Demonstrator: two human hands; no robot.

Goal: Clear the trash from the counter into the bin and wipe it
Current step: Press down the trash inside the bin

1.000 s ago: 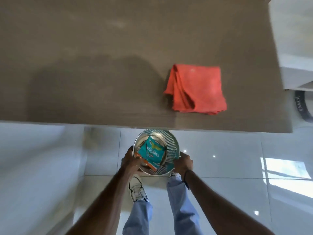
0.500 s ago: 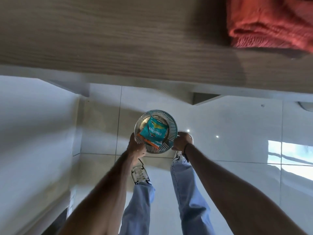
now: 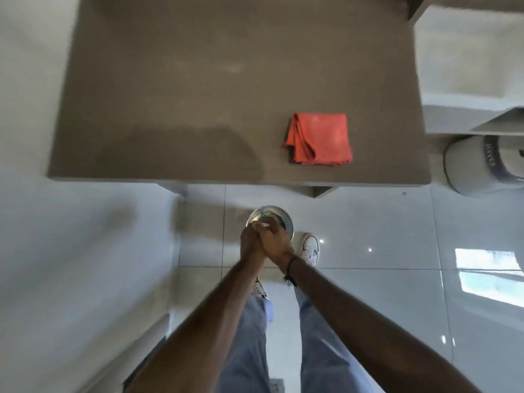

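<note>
A small metal mesh bin (image 3: 286, 220) stands on the white floor tiles just in front of the counter, and a bit of a teal snack packet (image 3: 264, 213) shows inside it. My left hand (image 3: 250, 245) and my right hand (image 3: 277, 241) are pressed together palm to palm right above the bin's near rim, covering most of its opening. Neither hand touches the bin, and I see nothing held between them. A folded red cloth (image 3: 320, 139) lies on the brown counter (image 3: 184, 80), near its front edge on the right.
A round grey and white object (image 3: 476, 168) sits on the floor to the right of the counter, below a white cabinet (image 3: 467, 66). A white wall (image 3: 71, 251) runs along the left. My feet stand just behind the bin.
Both hands have let go of the bin's rim and come together above it. The bin now stands on the floor, and the view has lifted back to take in the whole counter.
</note>
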